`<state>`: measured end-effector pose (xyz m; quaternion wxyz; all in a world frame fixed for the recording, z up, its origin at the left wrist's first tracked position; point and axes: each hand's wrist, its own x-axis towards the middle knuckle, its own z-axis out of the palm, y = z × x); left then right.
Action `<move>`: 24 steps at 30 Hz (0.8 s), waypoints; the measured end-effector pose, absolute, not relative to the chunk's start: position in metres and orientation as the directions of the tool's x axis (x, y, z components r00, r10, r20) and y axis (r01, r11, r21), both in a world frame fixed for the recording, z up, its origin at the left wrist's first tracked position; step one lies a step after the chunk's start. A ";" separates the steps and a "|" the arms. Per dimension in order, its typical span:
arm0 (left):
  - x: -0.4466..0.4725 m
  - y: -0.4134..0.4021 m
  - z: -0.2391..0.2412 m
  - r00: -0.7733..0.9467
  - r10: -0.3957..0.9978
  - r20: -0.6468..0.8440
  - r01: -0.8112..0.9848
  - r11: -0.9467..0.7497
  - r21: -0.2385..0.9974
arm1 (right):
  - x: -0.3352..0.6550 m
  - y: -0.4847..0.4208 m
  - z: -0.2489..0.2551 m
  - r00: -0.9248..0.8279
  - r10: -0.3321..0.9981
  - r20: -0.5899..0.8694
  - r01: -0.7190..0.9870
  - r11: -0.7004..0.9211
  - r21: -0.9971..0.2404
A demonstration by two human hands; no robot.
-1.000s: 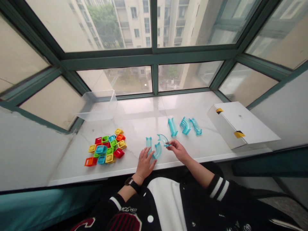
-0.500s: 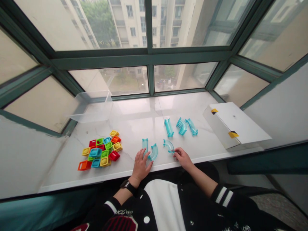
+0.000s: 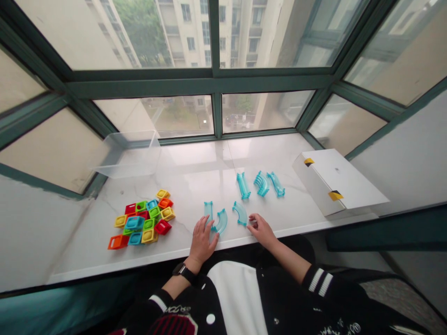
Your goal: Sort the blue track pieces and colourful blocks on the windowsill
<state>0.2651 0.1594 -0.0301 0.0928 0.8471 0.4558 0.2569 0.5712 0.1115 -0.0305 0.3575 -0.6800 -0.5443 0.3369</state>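
My left hand (image 3: 202,238) lies flat and open on the white marble sill, its fingertips touching a curved clear-blue track piece (image 3: 221,221) and a short straight one (image 3: 208,210) beside it. My right hand (image 3: 260,229) rests on the sill with fingers loosely bent, its tips just right of another curved blue track piece (image 3: 240,213) that lies flat on the sill; it holds nothing. Farther back lie three more blue track pieces (image 3: 261,183).
A heap of several coloured square blocks (image 3: 144,221) sits at the left. A clear plastic tub (image 3: 130,154) stands at the back left by the window. A white box (image 3: 337,183) lies at the right. The sill's front edge (image 3: 139,261) runs just before my hands.
My right hand carried the curved blue piece down from above the sill, set it flat to the right of the other curve and let go. My left hand stayed on its pieces.
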 end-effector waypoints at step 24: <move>0.264 0.161 -0.033 0.457 0.817 0.351 0.716 -0.572 0.401 | 0.588 0.117 -0.020 0.082 0.996 -0.046 0.711 -0.091 -0.697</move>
